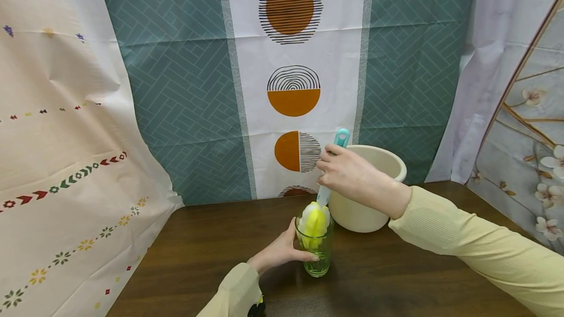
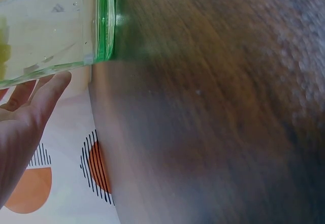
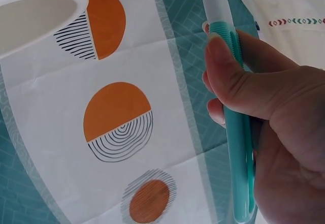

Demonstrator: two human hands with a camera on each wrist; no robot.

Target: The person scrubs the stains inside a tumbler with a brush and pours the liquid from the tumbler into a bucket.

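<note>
In the head view a green-tinted drinking glass [image 1: 323, 253] stands upright on the table. My left hand [image 1: 282, 251] holds it from the left, with the thumb across the near side; the left wrist view catches the clear glass [image 2: 51, 31] and part of that hand [image 2: 28, 125]. A sponge bottle brush has its yellow and white head [image 1: 315, 220] partly inside the glass and partly above the rim. Its teal handle [image 3: 237, 158] is gripped by my right hand [image 3: 274, 97], thumb along the handle. From the head view, the right hand [image 1: 348, 170] is above and behind the glass.
Behind the glass, to the right, stands a cream bucket [image 1: 359, 214]. The brown wooden table [image 1: 211, 238] ends against a teal and white patterned cloth [image 1: 176, 87]. A cream embroidered cloth [image 1: 66, 160] hangs on the left, a floral one [image 1: 528, 160] on the right.
</note>
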